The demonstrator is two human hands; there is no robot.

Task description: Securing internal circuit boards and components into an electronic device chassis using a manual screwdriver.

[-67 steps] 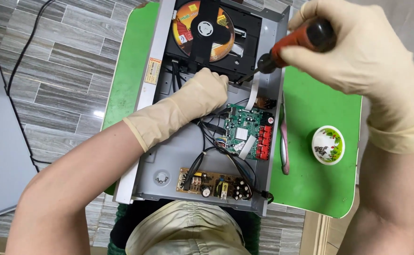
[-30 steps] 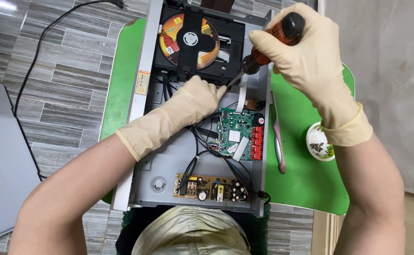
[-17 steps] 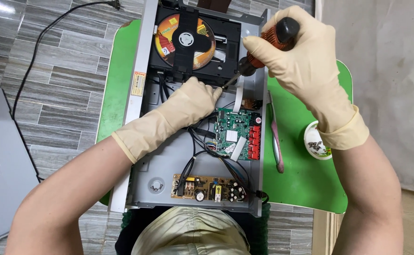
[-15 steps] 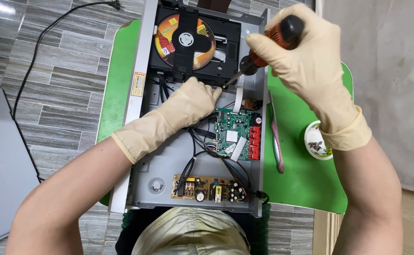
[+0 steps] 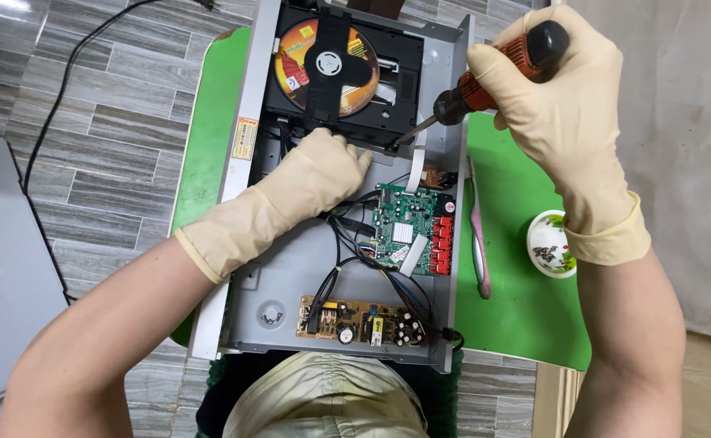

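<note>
Right hand (image 5: 562,105) closed round orange-and-black screwdriver (image 5: 485,77), tip set at lower right corner of black disc drive (image 5: 343,77) inside opened grey player chassis (image 5: 246,243). Left hand (image 5: 311,174) lay flat, fingers loose, bracing drive's front edge; gripped nothing. Step judged: working screw at drive corner. Tip must stay seated, shaft steady, drive held firm. Green circuit board (image 5: 412,231) just below; small bowl (image 5: 552,243) and pink tool (image 5: 479,235) on green worktop (image 5: 526,324).
</note>
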